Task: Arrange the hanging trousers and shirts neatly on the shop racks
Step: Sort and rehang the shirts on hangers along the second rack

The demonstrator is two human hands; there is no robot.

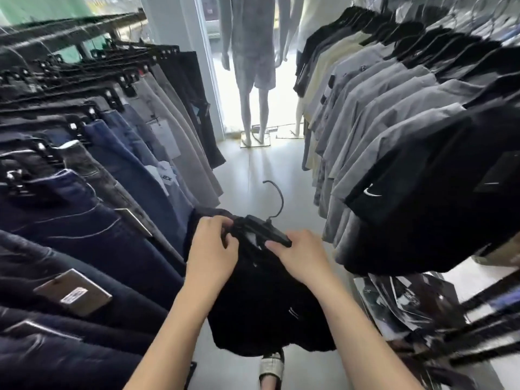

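Observation:
A black garment (264, 299) hangs from a black clip hanger (264, 230) that I hold in the aisle between two racks. My left hand (213, 249) pinches the garment's top edge at the hanger's left end. My right hand (298, 254) grips the hanger's right clip and the cloth under it. The hanger's hook (277, 197) points up and away, free of any rail. Trousers and jeans (107, 170) hang on clip hangers along the left rack. Grey, beige and black shirts (394, 114) hang on the right rack.
A narrow strip of pale floor (270, 170) runs ahead to a doorway where a mannequin in shorts (253, 68) stands on a base. Packaged goods (408, 305) lie on a low shelf at the lower right. A sandalled foot (271, 367) shows below the garment.

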